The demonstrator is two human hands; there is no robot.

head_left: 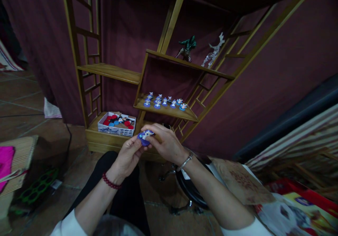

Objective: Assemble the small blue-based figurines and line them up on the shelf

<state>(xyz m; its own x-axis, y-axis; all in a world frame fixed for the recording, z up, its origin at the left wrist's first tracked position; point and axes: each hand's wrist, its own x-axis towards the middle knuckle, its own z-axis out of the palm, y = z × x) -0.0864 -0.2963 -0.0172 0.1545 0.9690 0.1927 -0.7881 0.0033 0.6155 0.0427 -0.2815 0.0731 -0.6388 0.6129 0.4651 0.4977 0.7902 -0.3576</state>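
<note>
Between my two hands is a small white and purple figurine [145, 134] on a round purple base. My left hand [132, 151] grips the base from below, thumb on its edge. From the right, the fingers of my right hand [166, 141] close around the figurine's upper end. Beyond my hands, several similar figurines [157, 104] stand upright in loose rows on a wooden shelf [169, 112]. Lower left of them, an open box [116, 131] holds red and blue round pieces and more small figures.
A dark green figure [188, 47] and a clear deer figure [214, 51] stand on the upper shelf. A black round stool [192, 188] is at lower right, near a plastic bag [280, 215]. To the left is a bamboo-mat surface [25, 162] with pink cloth.
</note>
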